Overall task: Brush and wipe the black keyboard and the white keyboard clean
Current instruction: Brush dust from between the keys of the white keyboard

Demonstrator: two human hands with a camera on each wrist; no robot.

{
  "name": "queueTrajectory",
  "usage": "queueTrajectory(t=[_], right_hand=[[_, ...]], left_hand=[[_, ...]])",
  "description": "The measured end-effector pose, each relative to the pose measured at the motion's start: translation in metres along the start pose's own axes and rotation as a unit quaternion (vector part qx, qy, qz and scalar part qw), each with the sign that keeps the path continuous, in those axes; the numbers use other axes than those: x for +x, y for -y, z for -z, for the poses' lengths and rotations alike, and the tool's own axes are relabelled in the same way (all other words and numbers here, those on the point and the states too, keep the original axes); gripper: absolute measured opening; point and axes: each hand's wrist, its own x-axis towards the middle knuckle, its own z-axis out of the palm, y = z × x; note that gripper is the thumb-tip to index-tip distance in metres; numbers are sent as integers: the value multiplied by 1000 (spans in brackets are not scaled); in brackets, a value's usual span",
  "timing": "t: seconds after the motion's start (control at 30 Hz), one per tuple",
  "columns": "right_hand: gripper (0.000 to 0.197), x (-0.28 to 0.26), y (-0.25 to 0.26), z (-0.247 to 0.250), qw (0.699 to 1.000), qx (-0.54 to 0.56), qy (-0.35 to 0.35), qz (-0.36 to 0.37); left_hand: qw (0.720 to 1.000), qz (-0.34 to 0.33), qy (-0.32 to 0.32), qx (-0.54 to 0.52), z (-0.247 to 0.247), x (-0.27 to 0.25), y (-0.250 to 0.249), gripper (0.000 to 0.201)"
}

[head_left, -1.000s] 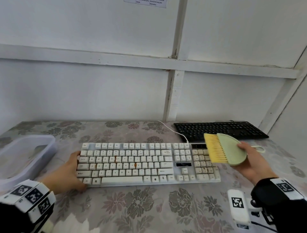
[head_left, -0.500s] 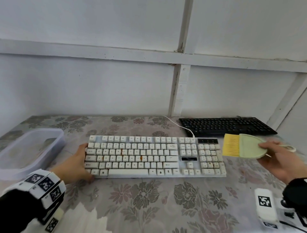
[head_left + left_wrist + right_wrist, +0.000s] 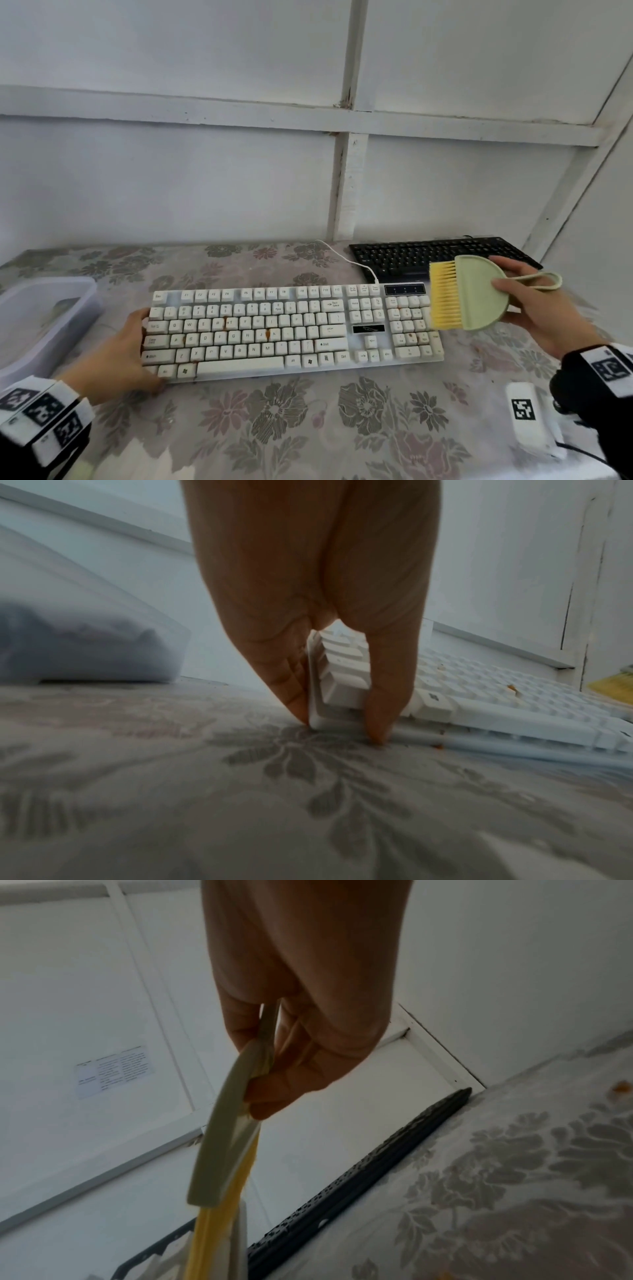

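The brush (image 3: 469, 297), pinched in the right hand (image 3: 537, 308), has swung back over the white keyboard (image 3: 291, 329), whose left end the left hand (image 3: 116, 356) clamps; a hard sweep could scatter crumbs across the surface (image 3: 308, 428).

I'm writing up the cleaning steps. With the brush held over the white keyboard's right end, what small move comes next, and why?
Probably lower the brush so its yellow bristles meet the number pad. The right hand holds it just above the white keyboard, the left hand braces the keyboard's left end, and orange stains and crumbs sit among the keys.
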Motion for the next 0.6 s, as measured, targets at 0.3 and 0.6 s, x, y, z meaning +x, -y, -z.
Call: queueTrajectory(t=[0.3, 0.6], right_hand=[[39, 0, 10, -11, 995, -59, 8, 79], [33, -25, -6, -3, 993, -107, 44, 8]], left_hand=[[1000, -2, -1, -17, 0, 3, 6, 116], [1000, -13, -6, -26, -2, 1, 0, 115]])
